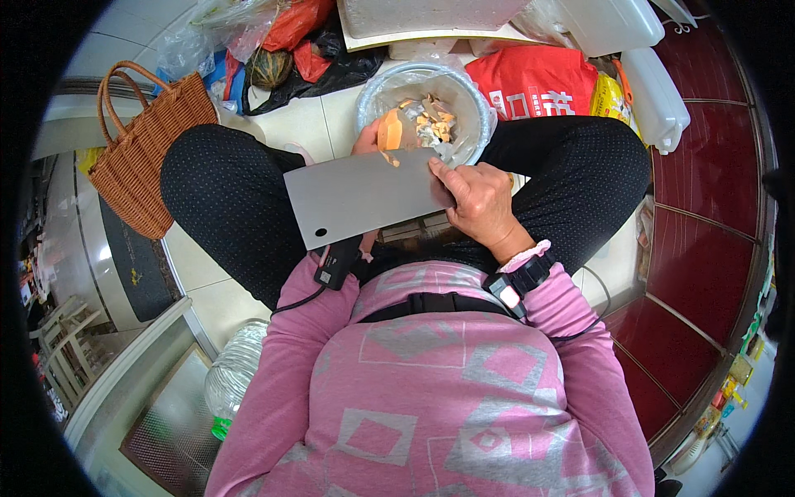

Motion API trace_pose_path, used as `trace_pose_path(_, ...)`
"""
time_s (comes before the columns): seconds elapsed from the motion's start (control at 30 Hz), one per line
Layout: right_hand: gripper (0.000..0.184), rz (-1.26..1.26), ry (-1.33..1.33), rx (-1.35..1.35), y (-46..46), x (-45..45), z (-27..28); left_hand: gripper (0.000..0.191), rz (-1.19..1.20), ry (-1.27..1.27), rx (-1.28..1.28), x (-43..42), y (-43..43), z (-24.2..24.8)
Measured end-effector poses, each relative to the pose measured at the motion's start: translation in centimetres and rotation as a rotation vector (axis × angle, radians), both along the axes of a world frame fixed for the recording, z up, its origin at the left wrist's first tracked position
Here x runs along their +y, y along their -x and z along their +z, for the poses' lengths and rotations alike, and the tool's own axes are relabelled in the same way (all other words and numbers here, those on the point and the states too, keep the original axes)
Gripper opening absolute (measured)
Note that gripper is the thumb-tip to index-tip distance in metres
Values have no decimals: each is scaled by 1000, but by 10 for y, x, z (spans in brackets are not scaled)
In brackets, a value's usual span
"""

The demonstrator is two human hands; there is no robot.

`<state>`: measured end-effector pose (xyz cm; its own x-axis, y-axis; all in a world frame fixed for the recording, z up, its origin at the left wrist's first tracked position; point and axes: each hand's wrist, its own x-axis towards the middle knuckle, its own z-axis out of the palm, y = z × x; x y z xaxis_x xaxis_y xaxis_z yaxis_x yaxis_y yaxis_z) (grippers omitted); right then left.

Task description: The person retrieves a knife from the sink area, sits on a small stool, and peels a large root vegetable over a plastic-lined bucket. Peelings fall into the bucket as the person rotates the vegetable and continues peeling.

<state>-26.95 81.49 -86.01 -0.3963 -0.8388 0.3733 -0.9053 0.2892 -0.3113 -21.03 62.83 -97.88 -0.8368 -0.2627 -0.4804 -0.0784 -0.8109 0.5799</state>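
My right hand (475, 196) is closed around the handle end of a wide metal cleaver (366, 196), with a finger along the blade. The cleaver spans my lap, its far edge against a piece of orange-fleshed vegetable (390, 130). Behind the blade my left hand (366, 138) holds that piece over the bucket; most of this hand is hidden by the cleaver. A strip of peel (390, 158) lies at the blade's edge. The round bucket (366, 93), lined with a clear plastic bag, holds orange and brown peelings (438, 124).
A wicker basket (146, 155) stands at the left. Beyond are plastic bags with a green squash (269, 67), a red bag (534, 81) and white plastic jugs (655, 99). A large clear bottle (233, 373) lies by my left arm; dark red tiles (702, 261) are at the right.
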Motion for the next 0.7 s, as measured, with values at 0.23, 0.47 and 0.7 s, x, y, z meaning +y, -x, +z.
trace_pose_path(0.23,39,-104,19,12,5,1,-17,45,-131,1434,-117,12,-39,66)
trace_pose_path(0.47,41,-188,4,-40,6,3,-28,40,350,-248,7,13,10,24)
trace_pose_path(0.7,46,-217,12,-106,2,7,-31,41,262,-305,153,14,8,25)
